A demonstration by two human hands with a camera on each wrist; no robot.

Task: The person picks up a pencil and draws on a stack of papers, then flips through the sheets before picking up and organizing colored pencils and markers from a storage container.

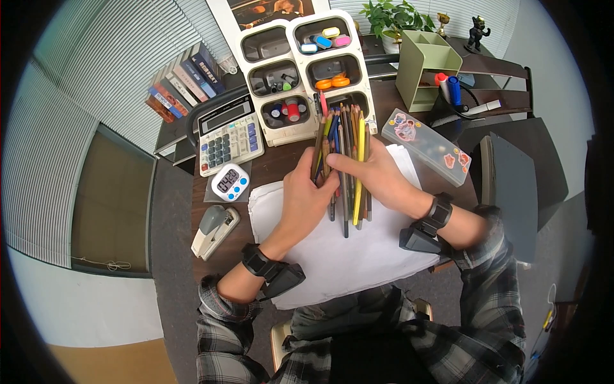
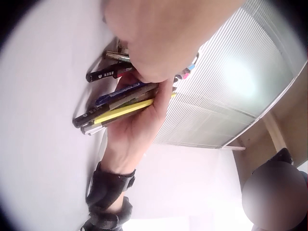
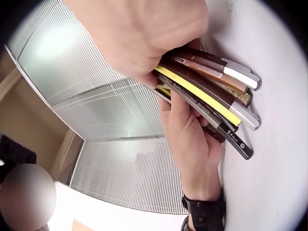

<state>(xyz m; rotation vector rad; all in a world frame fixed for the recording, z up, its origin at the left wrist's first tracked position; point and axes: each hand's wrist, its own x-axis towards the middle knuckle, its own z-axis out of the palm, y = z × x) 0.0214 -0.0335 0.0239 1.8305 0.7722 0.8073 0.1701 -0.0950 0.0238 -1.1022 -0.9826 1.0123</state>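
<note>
Both hands hold a bundle of pencils [image 1: 346, 192] over a white sheet [image 1: 320, 269]. My left hand [image 1: 306, 201] grips the left part of the bundle, thumb and fingers curled round it. The right hand [image 1: 389, 176] holds the other part, its thumb across the front of the shafts. A yellow pencil [image 3: 202, 94] stands out among brown, grey and black ones; a blue one [image 2: 118, 92] shows from the other side. The upper ends overlap the lower right compartment of a white desk organizer [image 1: 281, 136]. The lower ends point towards me, close over the sheet.
Left of the sheet are a calculator [image 1: 231, 137], a timer [image 1: 230, 182] and a stapler [image 1: 215, 232]. A stickered clear case [image 1: 428, 146], a pen cup [image 1: 446, 114] and a green holder [image 1: 412, 77] stand on the right. Erasers [image 1: 324, 43] and orange-handled scissors [image 1: 331, 82] fill organizer compartments.
</note>
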